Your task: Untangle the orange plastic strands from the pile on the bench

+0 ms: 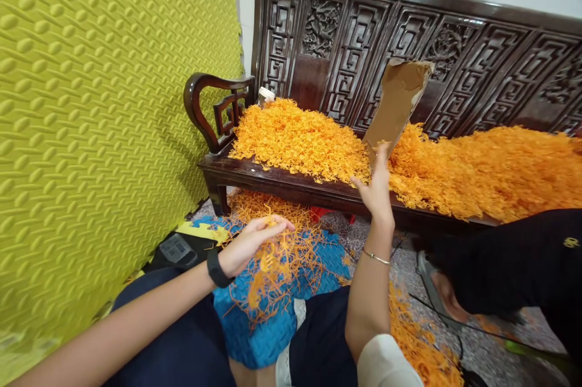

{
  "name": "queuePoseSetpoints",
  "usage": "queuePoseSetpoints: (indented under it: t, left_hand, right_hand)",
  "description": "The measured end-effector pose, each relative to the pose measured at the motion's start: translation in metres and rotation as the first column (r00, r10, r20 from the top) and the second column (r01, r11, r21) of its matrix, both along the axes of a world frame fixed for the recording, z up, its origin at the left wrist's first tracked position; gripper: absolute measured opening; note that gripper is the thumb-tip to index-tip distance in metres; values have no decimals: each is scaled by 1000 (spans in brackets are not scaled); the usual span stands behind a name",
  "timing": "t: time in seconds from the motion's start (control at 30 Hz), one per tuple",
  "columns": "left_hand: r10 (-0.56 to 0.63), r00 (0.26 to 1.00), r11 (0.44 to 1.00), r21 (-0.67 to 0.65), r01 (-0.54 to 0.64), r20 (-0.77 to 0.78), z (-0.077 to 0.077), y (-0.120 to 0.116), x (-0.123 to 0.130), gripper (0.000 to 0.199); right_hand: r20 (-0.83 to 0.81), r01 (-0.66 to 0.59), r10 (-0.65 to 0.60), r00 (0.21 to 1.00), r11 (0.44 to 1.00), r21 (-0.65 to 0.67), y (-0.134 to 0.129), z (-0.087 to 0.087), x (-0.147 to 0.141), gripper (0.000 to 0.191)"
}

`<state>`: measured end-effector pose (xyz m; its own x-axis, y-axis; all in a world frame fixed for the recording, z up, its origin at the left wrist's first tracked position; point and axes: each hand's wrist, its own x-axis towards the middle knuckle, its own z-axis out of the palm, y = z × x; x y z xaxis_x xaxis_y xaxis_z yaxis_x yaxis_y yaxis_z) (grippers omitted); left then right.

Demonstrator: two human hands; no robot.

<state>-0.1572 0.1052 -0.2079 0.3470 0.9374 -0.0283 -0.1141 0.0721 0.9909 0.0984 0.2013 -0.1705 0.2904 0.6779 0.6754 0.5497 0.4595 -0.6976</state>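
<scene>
My left hand [257, 240], with a black band on the wrist, is closed on a bunch of orange plastic pieces [269, 261] that hangs below the fingers. Farther right, my right hand [376, 188] is raised at the bench's front edge, its thumb and fingers apart. A small orange bit shows by its fingertips. Just behind it a cardboard piece [396, 105] stands upright between a left pile of small orange pieces [302, 138] and a right pile [491, 171].
A dark carved wooden bench [318, 190] bears the piles. Yellow foam matting [113, 102] covers the left wall. Orange strands lie on a blue mat [240, 338]. At the right are a person's dark-clothed leg [504, 265] and foot, near a black cable.
</scene>
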Motion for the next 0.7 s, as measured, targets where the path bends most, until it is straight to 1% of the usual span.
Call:
queuePoseSetpoints:
  t: [0.07, 0.13, 0.2, 0.23, 0.27, 0.3, 0.37, 0.43, 0.5, 0.57, 0.6, 0.7]
  left_hand:
    - [12, 999, 1000, -5, -12, 32, -2, 3, -1, 21]
    - [8, 996, 1000, -22, -7, 86, -4, 6, -1, 20]
    - [-3, 987, 999, -48, 11, 158, -6, 9, -1, 21]
    - [-8, 981, 998, -61, 20, 195, -7, 10, -1, 22]
    - [-12, 973, 997, -74, 30, 229, -8, 12, 0, 22]
    - [-15, 965, 996, -86, 39, 261, -9, 13, 0, 23]
    - [-22, 948, 993, -101, 57, 318, -9, 14, 2, 24]
    - [-37, 934, 991, -111, 81, 354, -8, 15, 3, 26]
    - [-57, 926, 988, -110, 105, 372, -7, 14, 4, 28]
    - [-76, 924, 988, -98, 121, 374, -6, 13, 4, 30]
    - [-81, 927, 989, -89, 122, 367, -5, 12, 4, 29]
    - [-86, 949, 994, -43, 104, 303, -4, 11, 4, 26]
  right_hand:
    - [40, -70, 71, 997, 997, -32, 5, -25, -9, 46]
    - [2, -207, 209, 978, 971, -122, -8, -50, -22, 38]
    - [-133, -384, 363, 922, 898, -212, -33, -69, -42, 30]
    - [-218, -460, 415, 883, 858, -229, -46, -74, -52, 27]
    - [-293, -517, 448, 844, 825, -227, -59, -78, -63, 25]
    - [-351, -553, 465, 812, 806, -211, -71, -79, -73, 24]
    - [-403, -574, 473, 784, 800, -177, -88, -79, -89, 22]
    - [-370, -557, 474, 799, 815, -159, -95, -77, -97, 21]
    - [-328, -530, 464, 823, 835, -149, -95, -77, -98, 19]
    - [-354, -528, 449, 820, 833, -166, -92, -78, -94, 19]
    - [-387, -554, 456, 802, 810, -193, -90, -80, -92, 21]
    - [-467, -669, 509, 723, 685, -288, -88, -84, -89, 25]
